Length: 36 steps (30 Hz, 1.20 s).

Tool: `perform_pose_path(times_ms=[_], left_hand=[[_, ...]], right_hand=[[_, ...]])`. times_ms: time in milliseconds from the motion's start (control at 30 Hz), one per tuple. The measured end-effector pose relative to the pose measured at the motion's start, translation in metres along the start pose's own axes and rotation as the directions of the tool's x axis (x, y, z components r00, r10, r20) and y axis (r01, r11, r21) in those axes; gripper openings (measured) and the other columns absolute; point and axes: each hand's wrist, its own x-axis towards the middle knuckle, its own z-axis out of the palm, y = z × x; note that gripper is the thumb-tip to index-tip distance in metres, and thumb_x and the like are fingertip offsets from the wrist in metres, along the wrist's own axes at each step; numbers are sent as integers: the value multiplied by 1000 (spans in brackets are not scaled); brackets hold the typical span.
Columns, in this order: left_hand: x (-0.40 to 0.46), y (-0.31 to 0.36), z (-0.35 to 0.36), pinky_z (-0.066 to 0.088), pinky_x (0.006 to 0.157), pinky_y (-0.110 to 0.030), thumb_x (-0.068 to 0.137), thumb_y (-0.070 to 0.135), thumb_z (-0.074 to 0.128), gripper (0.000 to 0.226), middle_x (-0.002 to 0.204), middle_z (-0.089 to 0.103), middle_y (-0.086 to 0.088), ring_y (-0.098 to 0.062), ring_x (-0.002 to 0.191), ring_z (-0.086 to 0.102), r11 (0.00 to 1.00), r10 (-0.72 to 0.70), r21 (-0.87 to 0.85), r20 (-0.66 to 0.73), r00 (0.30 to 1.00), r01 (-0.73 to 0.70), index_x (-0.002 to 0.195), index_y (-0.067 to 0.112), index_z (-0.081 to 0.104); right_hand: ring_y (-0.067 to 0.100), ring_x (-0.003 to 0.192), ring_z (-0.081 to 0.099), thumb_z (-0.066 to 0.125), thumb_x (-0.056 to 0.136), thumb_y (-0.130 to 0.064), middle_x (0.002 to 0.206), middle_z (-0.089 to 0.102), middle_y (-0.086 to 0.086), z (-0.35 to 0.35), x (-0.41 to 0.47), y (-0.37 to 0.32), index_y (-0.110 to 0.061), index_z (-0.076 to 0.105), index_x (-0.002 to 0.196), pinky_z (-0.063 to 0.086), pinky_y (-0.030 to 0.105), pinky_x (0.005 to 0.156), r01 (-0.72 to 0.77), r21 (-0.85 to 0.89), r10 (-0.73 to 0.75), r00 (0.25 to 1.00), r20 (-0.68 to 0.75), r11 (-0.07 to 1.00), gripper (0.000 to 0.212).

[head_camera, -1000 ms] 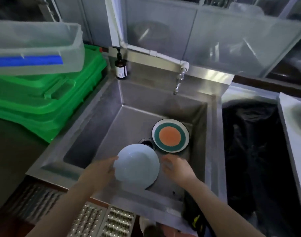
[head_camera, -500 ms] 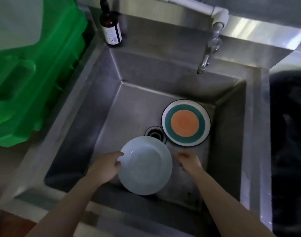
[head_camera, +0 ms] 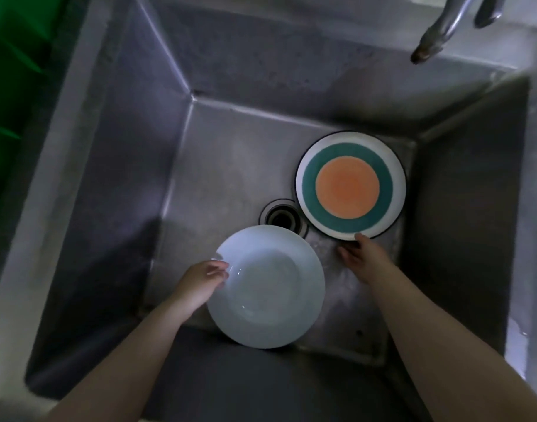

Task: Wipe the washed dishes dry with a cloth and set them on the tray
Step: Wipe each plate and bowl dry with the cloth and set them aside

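Left hand has its grip pinched on the white plate rim at the sink front, tilted, probably to drain. Right hand, fingers loose and empty, touches the striped plate by the right wall, likely grabbing it next.

the head camera dropped closer over the steel sink, so the brown soap bottle and most of the stacked green plastic crates slid out of view. the right hand, which a second ago hovered beside the pale blue round plate, reached forward until its fingertips touched the near rim of the round plate with the orange centre and teal ring.
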Motion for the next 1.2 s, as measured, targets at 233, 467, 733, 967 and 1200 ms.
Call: perform_pose_path(times_ms=[233, 467, 733, 967, 1200], left_hand=[[8, -4, 3, 32, 58, -25, 88, 2, 58, 15, 85, 62, -6, -18, 79, 54, 978, -101, -176, 73, 992, 113, 85, 16, 62], [15, -3, -3, 40, 64, -22, 92, 6, 56, 16, 92, 70, -3, -17, 81, 63, 970, -91, -220, 80, 993, 106, 99, 18, 65], [17, 8, -3, 48, 78, -28, 83, 21, 66, 21, 96, 73, 0, -15, 86, 69, 954, -13, -296, 144, 990, 55, 104, 23, 65], [8, 22, -9, 51, 80, -31, 84, 26, 67, 30, 103, 73, -6, -22, 95, 68, 905, 44, -424, 177, 983, 36, 112, 17, 63], [-19, 53, -4, 54, 82, -39, 95, 50, 47, 31, 101, 74, -3, -22, 95, 70, 839, 146, -544, 210, 967, -8, 111, 27, 59]], right_hand=[[17, 64, 55, 55, 96, -20, 81, 59, 9, 10, 12, 2, -7, 57, 101, 45, 18, 36, 7, 80, -1, 997, -78, 997, 14], [16, 54, 42, 44, 85, -7, 67, 48, 8, 14, -10, -1, -8, 53, 78, 34, 18, 37, 106, 58, -103, 993, -52, 993, 12], [27, 81, 62, 34, 88, 2, 82, 66, 14, 21, -39, -7, -5, 58, 92, 57, 39, 77, 48, 317, -76, 994, 78, 947, 25], [26, 58, 71, 35, 87, 3, 66, 71, 13, 15, -84, -8, -2, 58, 92, 59, 36, 50, 49, 366, -95, 990, 108, 929, 24], [24, 57, 68, 38, 85, 4, 66, 70, 12, 4, -149, 8, -2, 61, 88, 57, 29, 51, 81, 243, -119, 982, 147, 967, 23]])
